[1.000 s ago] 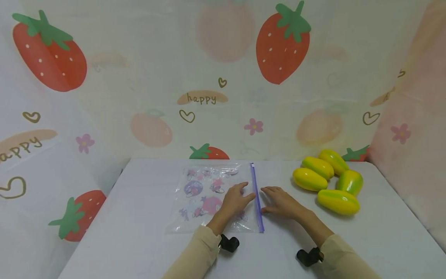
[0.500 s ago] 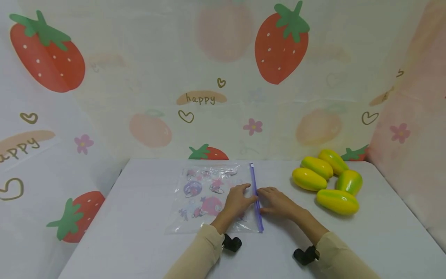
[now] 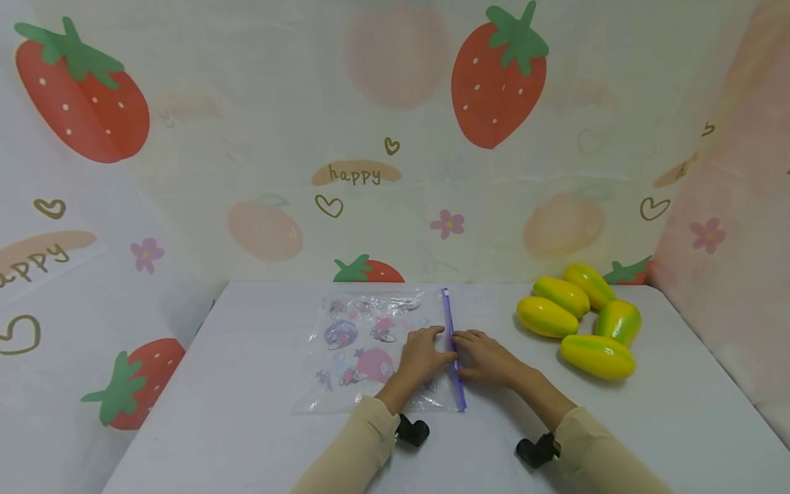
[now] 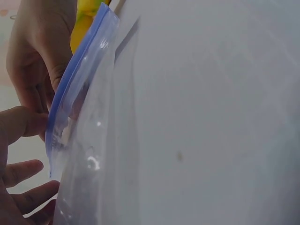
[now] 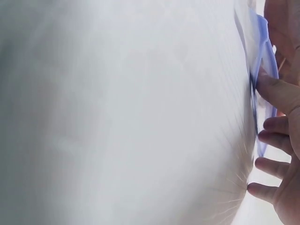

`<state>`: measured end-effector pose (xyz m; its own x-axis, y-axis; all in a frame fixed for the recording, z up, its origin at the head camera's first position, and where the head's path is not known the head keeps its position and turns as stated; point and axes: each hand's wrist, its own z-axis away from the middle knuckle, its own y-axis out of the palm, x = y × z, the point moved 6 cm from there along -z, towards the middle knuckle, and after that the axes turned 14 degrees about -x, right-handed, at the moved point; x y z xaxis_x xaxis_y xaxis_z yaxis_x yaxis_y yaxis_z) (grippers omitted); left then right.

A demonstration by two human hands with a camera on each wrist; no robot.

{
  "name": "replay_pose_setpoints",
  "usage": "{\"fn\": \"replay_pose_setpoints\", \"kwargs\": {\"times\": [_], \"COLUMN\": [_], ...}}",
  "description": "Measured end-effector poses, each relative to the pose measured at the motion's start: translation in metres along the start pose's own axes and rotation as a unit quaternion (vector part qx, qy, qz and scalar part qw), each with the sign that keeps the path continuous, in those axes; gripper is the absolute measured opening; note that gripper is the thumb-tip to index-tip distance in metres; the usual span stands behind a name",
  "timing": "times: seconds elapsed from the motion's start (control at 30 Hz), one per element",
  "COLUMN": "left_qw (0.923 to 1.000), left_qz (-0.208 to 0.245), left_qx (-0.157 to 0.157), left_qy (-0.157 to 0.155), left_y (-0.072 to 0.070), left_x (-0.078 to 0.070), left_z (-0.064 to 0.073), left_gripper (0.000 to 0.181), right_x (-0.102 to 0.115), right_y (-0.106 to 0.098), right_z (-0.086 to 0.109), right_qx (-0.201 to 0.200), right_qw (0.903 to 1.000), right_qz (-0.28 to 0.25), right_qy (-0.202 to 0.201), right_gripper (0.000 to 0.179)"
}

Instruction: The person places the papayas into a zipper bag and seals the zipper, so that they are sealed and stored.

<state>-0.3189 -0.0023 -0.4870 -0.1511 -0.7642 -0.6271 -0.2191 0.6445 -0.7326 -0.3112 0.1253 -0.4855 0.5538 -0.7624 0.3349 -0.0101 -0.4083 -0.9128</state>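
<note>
A clear zip bag (image 3: 336,357) with pink and purple prints and a purple-blue zip strip (image 3: 460,392) lies on the table. My left hand (image 3: 422,357) is over the bag near its strip; in the left wrist view its thumb (image 4: 33,123) touches the strip and its other fingers are spread. From the other side, my right hand (image 3: 490,358) meets the strip. In the right wrist view the strip's two edges stand apart, the right thumb (image 5: 276,93) crosses there, and the other fingers are loosely spread. The bag partly hides the right hand in the left wrist view.
Several yellow-green mango-like fruits (image 3: 597,357) are clustered at the back right of the white table (image 3: 247,439). A patterned cloth (image 3: 278,123) with strawberries closes off the back and both sides. A black camera sits at each wrist.
The right hand has moved left, from beside the strip to touching it. The left hand has shifted slightly right, its thumb now at the strip. The bag and fruits stay put.
</note>
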Motion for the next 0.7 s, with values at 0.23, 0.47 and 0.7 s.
{"fn": "replay_pose_setpoints", "kwargs": {"times": [0.23, 0.47, 0.7], "left_qw": [0.9999, 0.9995, 0.9983], "left_qz": [0.005, 0.004, -0.018], "left_qx": [-0.004, 0.001, 0.024], "left_qy": [0.015, 0.03, 0.05], "left_y": [0.0006, -0.0011, 0.0009], "left_x": [0.0015, 0.0004, -0.002], "left_z": [-0.0013, -0.0027, -0.0012], "left_gripper": [0.054, 0.054, 0.037], "right_x": [-0.0001, 0.0006, 0.0032], "right_y": [0.0021, 0.0014, -0.0006], "right_z": [0.0, 0.0001, 0.0017], "right_qx": [0.016, 0.018, 0.014], "right_qw": [0.9998, 0.9998, 0.9999], "right_qz": [-0.002, 0.004, 0.0], "right_qy": [0.01, 0.005, 0.005], "right_gripper": [0.063, 0.066, 0.066]}}
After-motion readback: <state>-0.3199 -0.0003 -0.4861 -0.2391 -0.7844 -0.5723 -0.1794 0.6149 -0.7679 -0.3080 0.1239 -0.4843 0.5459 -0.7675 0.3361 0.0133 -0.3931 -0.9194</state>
